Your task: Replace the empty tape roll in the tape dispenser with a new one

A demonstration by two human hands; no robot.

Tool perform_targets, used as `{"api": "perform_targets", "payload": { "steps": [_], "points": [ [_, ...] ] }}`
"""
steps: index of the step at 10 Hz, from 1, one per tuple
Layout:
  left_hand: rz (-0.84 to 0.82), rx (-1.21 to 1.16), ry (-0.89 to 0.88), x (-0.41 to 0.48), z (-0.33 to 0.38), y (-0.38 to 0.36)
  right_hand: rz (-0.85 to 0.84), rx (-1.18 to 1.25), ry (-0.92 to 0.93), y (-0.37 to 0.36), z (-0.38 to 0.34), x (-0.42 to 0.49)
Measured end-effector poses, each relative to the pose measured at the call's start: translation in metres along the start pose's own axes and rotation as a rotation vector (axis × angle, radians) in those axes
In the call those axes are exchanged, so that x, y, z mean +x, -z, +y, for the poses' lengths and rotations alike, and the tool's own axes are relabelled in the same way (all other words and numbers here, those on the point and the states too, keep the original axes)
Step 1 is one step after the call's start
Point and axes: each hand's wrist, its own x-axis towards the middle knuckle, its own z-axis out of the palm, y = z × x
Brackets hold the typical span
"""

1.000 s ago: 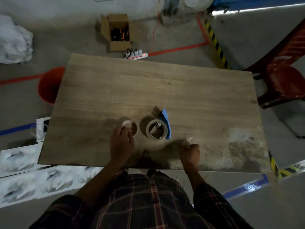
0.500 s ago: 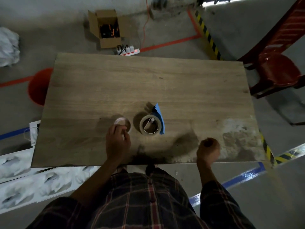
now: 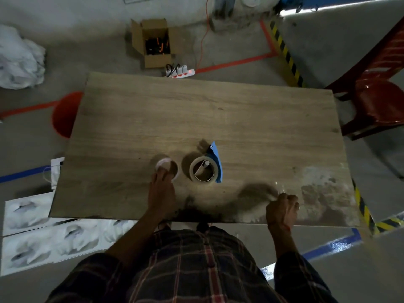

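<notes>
Since 1.0 s ago: right hand (image 3: 282, 212) has left the tape roll (image 3: 192, 171) and now sits well apart from it, lower right of the frame, at the near edge of the surface (image 3: 218, 110). Its fingers are curled into a fist. Little change from 0.5 s ago.

Left hand (image 3: 161, 194) unchanged: its fingertips rest on the near rim of the thin-walled core (image 3: 161, 164), centre-left.

The tape roll lies flat just right of the core, not touching it, and sits against the blue dispenser (image 3: 216, 158).

Bare wood grain runs from the roll to the far and right edges. A red chair (image 3: 382, 101) stands off the right edge, and a cardboard box (image 3: 156, 42) is on the floor beyond the far edge.

The surface has a matte wood grain, with a whitish worn patch (image 3: 317, 189) at lower right. The roll is a beige ring and the dispenser a pointed plastic blade shape.
</notes>
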Motion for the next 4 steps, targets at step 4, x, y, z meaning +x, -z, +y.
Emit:
{"api": "perform_targets", "payload": {
  "steps": [4],
  "points": [
    [-0.033, 0.059, -0.012, 0.023, 0.005, 0.013, 0.059, 0.263, 0.684, 0.063, -0.141, -0.01]
  ]
}}
